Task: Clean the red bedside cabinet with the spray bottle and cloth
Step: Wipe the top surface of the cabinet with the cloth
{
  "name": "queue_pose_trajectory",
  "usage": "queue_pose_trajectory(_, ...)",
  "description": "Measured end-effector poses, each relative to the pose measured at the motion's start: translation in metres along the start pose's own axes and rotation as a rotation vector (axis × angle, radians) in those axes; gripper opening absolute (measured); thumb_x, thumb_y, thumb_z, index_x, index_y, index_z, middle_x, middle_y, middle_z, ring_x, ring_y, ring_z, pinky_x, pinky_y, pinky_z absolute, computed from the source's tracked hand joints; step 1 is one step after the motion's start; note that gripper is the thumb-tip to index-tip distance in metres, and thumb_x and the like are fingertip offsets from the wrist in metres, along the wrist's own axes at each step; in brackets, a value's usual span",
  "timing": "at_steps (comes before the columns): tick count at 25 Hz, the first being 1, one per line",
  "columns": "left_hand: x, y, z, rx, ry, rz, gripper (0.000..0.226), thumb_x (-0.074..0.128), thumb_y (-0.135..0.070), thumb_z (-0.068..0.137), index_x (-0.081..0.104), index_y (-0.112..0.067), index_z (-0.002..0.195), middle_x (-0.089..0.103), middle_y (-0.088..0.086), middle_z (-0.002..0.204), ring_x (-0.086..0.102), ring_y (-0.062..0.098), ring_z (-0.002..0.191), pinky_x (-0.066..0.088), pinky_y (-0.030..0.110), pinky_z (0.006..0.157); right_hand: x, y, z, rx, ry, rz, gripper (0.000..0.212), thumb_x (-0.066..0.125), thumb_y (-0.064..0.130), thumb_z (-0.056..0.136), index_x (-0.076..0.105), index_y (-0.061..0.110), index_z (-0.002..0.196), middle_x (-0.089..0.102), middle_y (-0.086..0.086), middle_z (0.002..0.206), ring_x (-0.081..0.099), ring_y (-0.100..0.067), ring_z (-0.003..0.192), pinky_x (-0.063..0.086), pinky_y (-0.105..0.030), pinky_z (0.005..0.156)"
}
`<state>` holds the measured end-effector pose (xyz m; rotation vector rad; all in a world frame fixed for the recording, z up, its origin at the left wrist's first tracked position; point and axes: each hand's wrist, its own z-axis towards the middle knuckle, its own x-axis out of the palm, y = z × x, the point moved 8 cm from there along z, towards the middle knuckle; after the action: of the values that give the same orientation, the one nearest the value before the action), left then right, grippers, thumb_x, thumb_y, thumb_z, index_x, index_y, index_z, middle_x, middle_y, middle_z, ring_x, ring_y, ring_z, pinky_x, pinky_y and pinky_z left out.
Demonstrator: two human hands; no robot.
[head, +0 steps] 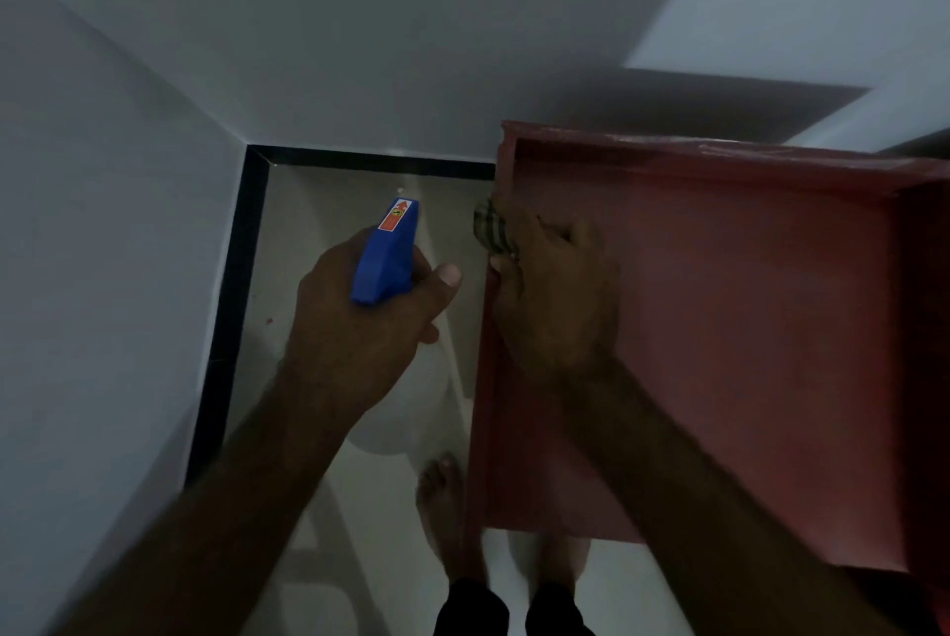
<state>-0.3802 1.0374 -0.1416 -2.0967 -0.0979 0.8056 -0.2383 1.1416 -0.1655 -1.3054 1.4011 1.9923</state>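
The red bedside cabinet [719, 327] fills the right half of the view, seen from above, with a raised rim along its back and right side. My right hand [555, 296] presses a striped cloth [491, 231] against the cabinet's left edge, near the back corner. My left hand [360, 321] hovers over the floor to the left of the cabinet, gripping the spray bottle; only its blue trigger head [385, 255] with a red label shows, pointing away from me. The bottle's body is hidden under my hand.
White walls meet in a corner at the upper left, with a black skirting strip [231, 301] along the pale tiled floor [318, 224]. My bare feet [444, 507] stand by the cabinet's front left corner. The room is dim.
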Motion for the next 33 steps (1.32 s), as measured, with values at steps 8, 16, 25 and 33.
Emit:
queue_pose_trajectory(8, 0.007, -0.007, 0.032, 0.037, 0.058, 0.010, 0.024, 0.070, -0.034, 0.090, 0.064, -0.011, 0.092, 0.071, 0.007, 0.079, 0.069, 0.006, 0.065, 0.048, 0.007, 0.056, 0.019, 0.000, 0.074, 0.030, -0.068, -0.143, 0.066, 0.064, 0.009, 0.082, 0.056, 0.029, 0.145, 0.071, 0.004, 0.126, 0.054, -0.032, 0.118, 0.040, -0.042, 0.086)
queue_pose_trajectory(16, 0.014, -0.014, 0.050, 0.023, 0.093, 0.028, 0.023, 0.069, -0.037, 0.088, 0.063, -0.015, 0.089, 0.071, 0.005, 0.077, 0.068, 0.005, 0.065, 0.045, 0.018, 0.062, 0.026, 0.005, 0.082, 0.012, -0.187, -0.202, 0.068, 0.071, 0.008, 0.071, 0.063, 0.023, 0.136, 0.073, 0.003, 0.122, 0.059, -0.034, 0.108, 0.035, -0.038, 0.078)
queue_pose_trajectory(25, 0.022, -0.022, 0.061, 0.058, 0.116, 0.054, 0.024, 0.069, -0.035, 0.089, 0.064, -0.012, 0.088, 0.071, 0.005, 0.076, 0.067, 0.001, 0.063, 0.045, 0.008, 0.055, 0.009, -0.032, 0.084, 0.246, -0.191, -0.201, 0.056, 0.067, 0.022, 0.081, 0.059, 0.029, 0.136, 0.072, 0.005, 0.122, 0.055, -0.034, 0.114, 0.041, -0.042, 0.084)
queue_pose_trajectory(33, 0.031, -0.032, 0.065, 0.073, 0.135, 0.033, 0.024, 0.070, -0.036, 0.087, 0.064, -0.013, 0.088, 0.071, 0.005, 0.075, 0.070, 0.004, 0.064, 0.047, 0.009, 0.053, -0.010, -0.062, 0.072, 0.286, -0.275, -0.179, 0.063, 0.063, 0.016, 0.076, 0.060, 0.027, 0.138, 0.073, 0.004, 0.121, 0.055, -0.033, 0.111, 0.027, -0.035, 0.078)
